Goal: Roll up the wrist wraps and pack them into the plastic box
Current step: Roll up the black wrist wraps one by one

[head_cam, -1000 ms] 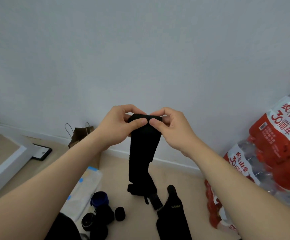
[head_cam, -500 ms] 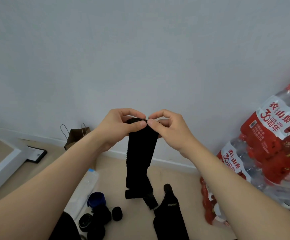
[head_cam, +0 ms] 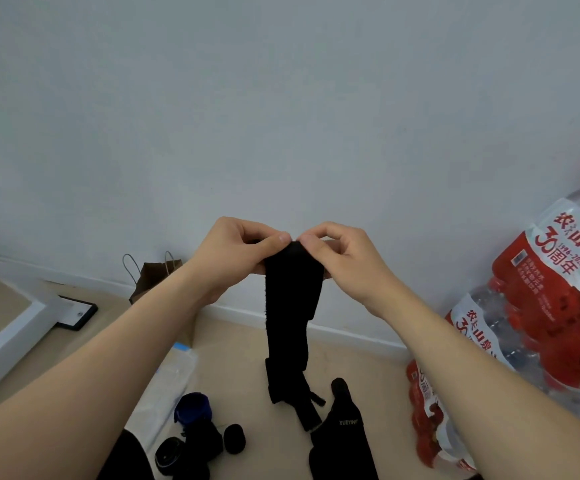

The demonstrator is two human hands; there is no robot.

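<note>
In the head view, the left hand (head_cam: 236, 254) and right hand (head_cam: 347, 261) each pinch the top end of a black wrap (head_cam: 292, 306) between thumb and curled fingers. It is held up before the wall, and its tail hangs towards the floor beside a black brace (head_cam: 344, 434). The roll looks barely begun, so uneven thumb pressure could start it crooked and leave a lopsided coil, a slack pinch could let the first turn spring open, and the dangling tail could twist or snag the brace. Whether the clear plastic (head_cam: 174, 368) lying at the left is the box I cannot tell.
</note>
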